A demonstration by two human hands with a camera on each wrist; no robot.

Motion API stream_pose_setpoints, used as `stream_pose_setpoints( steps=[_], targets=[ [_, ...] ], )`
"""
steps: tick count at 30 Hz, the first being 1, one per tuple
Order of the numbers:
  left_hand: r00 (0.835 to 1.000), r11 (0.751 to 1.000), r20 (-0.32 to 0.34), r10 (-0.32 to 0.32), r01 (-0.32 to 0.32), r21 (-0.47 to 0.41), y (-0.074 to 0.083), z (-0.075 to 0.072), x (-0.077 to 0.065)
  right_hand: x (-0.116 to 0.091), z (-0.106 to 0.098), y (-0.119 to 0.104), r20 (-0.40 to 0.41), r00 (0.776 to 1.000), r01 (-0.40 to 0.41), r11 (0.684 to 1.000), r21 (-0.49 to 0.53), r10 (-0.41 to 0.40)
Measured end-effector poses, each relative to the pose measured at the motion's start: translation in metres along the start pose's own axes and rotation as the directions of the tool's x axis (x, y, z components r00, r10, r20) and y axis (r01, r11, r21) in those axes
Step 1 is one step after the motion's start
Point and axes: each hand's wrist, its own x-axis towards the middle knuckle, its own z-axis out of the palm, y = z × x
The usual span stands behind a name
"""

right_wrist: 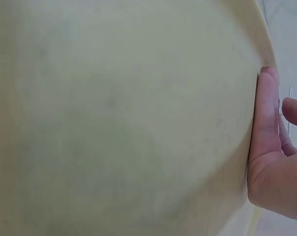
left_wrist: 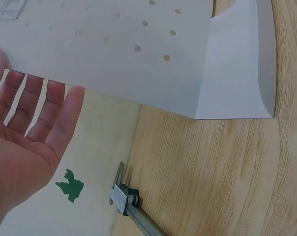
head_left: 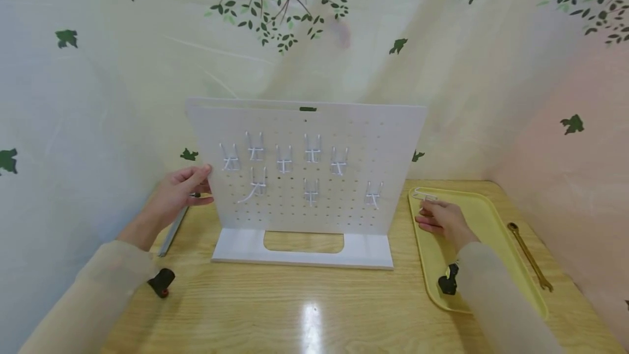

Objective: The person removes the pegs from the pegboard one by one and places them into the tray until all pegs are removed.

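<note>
A white pegboard stands upright on a white base, with several white wire hooks fixed on its front. My left hand grips the board's left edge; in the left wrist view the thumb lies on the front and the fingers go behind. Over the far left corner of the yellow tray, my right hand pinches a loose white wire hook at its fingertips. In the right wrist view the right hand has long, nearly straight fingers, with a thin wire beside the thumb.
A caliper lies on the wooden table behind my left hand. Right of the tray lies a combination wrench. A pale curtain printed with leaves hangs close behind the board and along both sides.
</note>
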Motion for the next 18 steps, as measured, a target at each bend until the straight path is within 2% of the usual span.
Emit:
stream_pose_setpoints(
  steps=[8,12,18],
  targets=[
    [1.0,1.0,0.004,0.013,-0.013,-0.014,-0.001,-0.001,0.001,0.004,-0.006,-0.001,0.044,0.999,-0.02,1.0,0.002,0.02],
    [1.0,1.0,0.004,0.014,-0.014,-0.011,-0.001,-0.001,0.002,0.003,-0.006,-0.002,0.064,0.998,0.001,1.0,0.009,-0.001],
    [1.0,1.0,-0.008,-0.004,0.004,-0.014,0.0,0.0,0.001,-0.007,-0.009,-0.001,0.162,0.986,0.041,0.999,0.018,-0.043]
  ],
)
